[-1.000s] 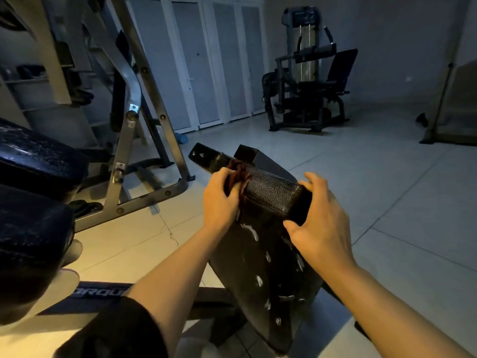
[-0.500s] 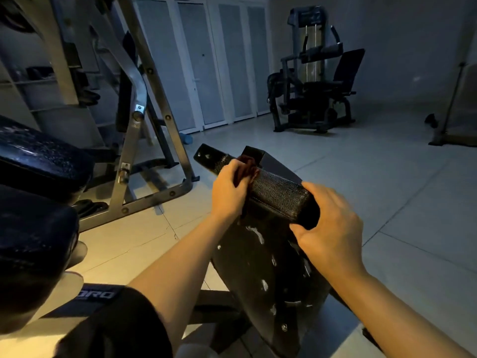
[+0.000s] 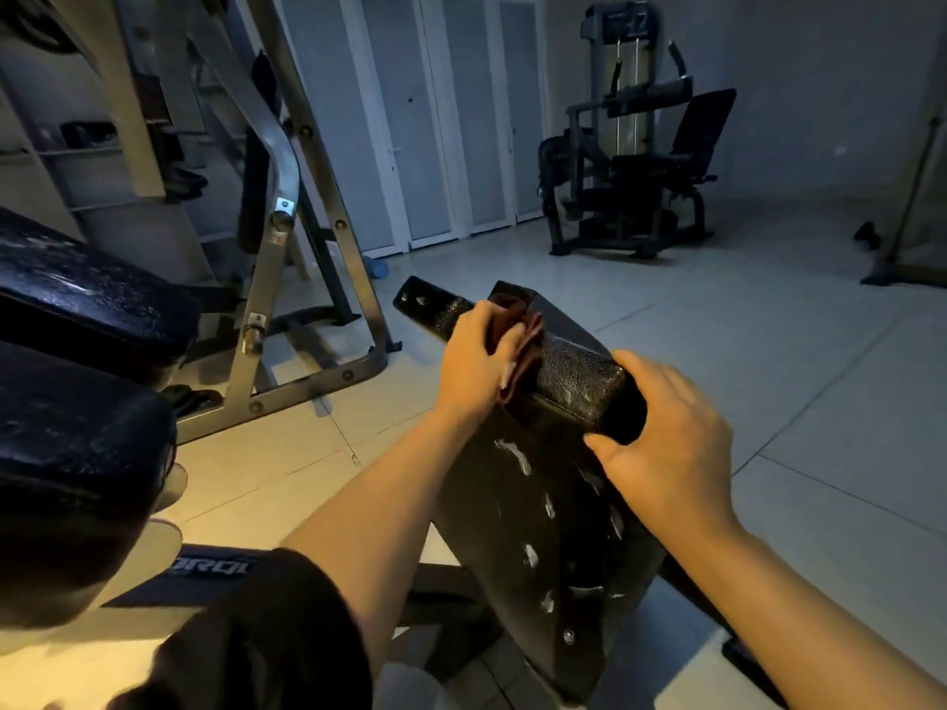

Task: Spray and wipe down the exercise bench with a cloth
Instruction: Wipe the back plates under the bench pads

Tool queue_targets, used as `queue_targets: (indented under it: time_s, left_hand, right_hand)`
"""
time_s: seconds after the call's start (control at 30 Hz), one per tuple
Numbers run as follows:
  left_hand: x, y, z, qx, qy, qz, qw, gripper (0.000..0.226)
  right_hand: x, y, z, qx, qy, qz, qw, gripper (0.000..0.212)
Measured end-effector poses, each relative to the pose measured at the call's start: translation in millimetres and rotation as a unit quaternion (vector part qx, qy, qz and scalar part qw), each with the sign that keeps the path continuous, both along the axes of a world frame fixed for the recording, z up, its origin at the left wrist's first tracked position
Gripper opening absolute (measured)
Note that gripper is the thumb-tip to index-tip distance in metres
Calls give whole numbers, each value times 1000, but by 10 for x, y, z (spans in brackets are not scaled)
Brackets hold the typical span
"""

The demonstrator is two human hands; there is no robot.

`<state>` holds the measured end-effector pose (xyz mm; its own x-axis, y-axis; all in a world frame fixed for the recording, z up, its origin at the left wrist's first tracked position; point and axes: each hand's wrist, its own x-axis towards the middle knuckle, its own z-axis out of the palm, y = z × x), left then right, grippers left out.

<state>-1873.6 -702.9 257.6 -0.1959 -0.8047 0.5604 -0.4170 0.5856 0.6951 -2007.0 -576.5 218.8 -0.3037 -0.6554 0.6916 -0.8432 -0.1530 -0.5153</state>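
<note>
Left hand (image 3: 479,358) gripping cloth (image 3: 520,351), now slid further up the pad's (image 3: 584,384) top edge toward the far end. Right hand (image 3: 666,443) clamped round the near corner, steadying. Streaks below not yet wiped.

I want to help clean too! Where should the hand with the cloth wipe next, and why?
Probably slide the left hand and its dark red cloth along the top edge of the bench pad toward the right hand. That hand grips the pad's end, steadying it, and the stretch between the two hands looks unwiped. The white streaks lower down could come afterwards.
</note>
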Motion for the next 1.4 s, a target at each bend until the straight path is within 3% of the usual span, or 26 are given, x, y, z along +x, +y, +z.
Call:
queue_targets:
  time_s: [0.07,0.2,0.3,0.37,0.43,0.53,0.6,0.7,0.8,0.87,0.93,1.1,1.27,1.33,1.4]
  left_hand:
    - [-84,140,-6,-25,-17,-2,1000,9]
    - [-171,819,-213,-163,-41,-135,977,21]
    - [-52,639,-187,-203,-79,-152,964,31]
    - [71,383,-147,-169,-89,-79,978,29]
    - [259,138,-93,-88,-37,75,993,27]
    - [435,3,53,-22,76,243,967,32]
    - [277,108,148,-49,81,203,975,40]
    - [-165,477,86,-66,37,11,997,44]
    - [-267,666,-48,-152,-4,-70,986,42]
    - [-185,465,-101,-193,-94,-44,976,40]
    - [-104,236,-126,-166,-140,-3,976,41]
    - [-257,470,-158,-109,11,-35,993,23]
    - [-88,539,-279,-178,-16,-132,975,26]
    - [-12,254,-181,-157,-28,-76,984,26]
    - [51,-50,-73,-72,0,13,997,26]
  right_hand:
    - [10,-10,-5,-14,6,-4,1000,75]
    - [-20,-14,-13,-41,-10,18,999,61]
    - [-55,-7,-3,-22,12,14,1000,66]
    - [-54,17,24,-4,15,7,1000,73]
    - [-37,41,47,13,8,4,1000,81]
    - [-7,61,68,27,5,0,1000,82]
    - [0,54,70,27,5,-2,1000,80]
    - [1,30,63,25,13,-9,1000,78]
    - [-7,15,49,8,12,-2,1000,72]
    - [-19,10,45,1,15,1,1000,72]
    - [-30,15,51,8,21,0,1000,74]
    - [-26,3,40,4,27,-4,1000,72]
    - [-21,-19,18,-5,20,-7,1000,71]
    - [-25,-13,30,-2,22,-10,1000,76]
    - [-15,8,41,5,17,-10,1000,78]
